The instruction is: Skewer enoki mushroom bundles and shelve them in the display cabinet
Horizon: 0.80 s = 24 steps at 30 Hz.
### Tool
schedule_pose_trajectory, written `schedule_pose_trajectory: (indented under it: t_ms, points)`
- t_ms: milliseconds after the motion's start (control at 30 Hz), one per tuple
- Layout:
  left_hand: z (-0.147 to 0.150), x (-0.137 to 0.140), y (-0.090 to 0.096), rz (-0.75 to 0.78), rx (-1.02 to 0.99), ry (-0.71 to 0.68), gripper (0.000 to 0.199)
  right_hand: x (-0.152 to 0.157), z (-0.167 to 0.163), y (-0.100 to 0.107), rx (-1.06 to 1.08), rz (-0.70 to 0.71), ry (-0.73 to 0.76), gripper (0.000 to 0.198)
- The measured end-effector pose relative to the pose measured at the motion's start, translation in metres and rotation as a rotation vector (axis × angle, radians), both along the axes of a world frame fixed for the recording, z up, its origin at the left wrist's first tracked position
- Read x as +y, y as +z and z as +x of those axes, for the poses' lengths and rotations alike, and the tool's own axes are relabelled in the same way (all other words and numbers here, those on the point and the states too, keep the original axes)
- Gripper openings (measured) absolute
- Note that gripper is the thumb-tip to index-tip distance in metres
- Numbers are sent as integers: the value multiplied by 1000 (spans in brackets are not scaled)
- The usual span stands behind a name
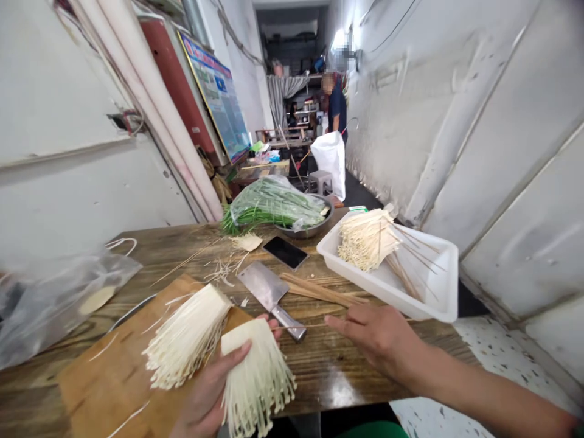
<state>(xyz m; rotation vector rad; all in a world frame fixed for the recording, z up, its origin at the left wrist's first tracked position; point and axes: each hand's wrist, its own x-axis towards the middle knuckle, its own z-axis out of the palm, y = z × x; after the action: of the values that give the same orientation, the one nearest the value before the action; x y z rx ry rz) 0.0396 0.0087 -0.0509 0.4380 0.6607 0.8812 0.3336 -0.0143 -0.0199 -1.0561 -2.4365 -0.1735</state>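
My left hand (212, 389) is closed around a flat bunch of enoki mushrooms (256, 371), thumb on top, caps hanging toward me. My right hand (376, 334) pinches a thin wooden skewer (303, 326), which points left to the bunch's edge; whether its tip has entered the bunch is hidden by the fingers. A larger pile of enoki (191, 334) lies on the brown cutting board (109, 371). Beyond my hands rests a cleaver (269, 292), and beside it a bundle of loose skewers (322, 289). Skewered enoki (368, 239) lie in a white plastic tray (387, 298).
A black phone (286, 252) lies among enoki scraps (223, 269). Behind it, a metal bowl (314, 230) holds bagged green vegetables (278, 204). A clear plastic bag (59, 298) sits at the left. Further back, a person (336, 109) stands near a white sack (331, 164).
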Motion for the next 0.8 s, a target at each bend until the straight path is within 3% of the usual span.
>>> schedule_pose_trajectory:
  t_ms: [233, 367, 567, 800]
  points:
    - [12, -2, 15, -115, 102, 87, 50, -5, -1, 10, -28, -46, -33, 42]
    - [14, -5, 20, -98, 107, 81, 52, -7, -1, 12, -43, -41, -37, 43]
    - [11, -5, 15, -50, 42, 27, 37, -11, -1, 11, -38, -18, -48, 38]
    - [10, -4, 6, 39, -9, 8, 39, -13, 3, 10, -72, -9, -21, 40]
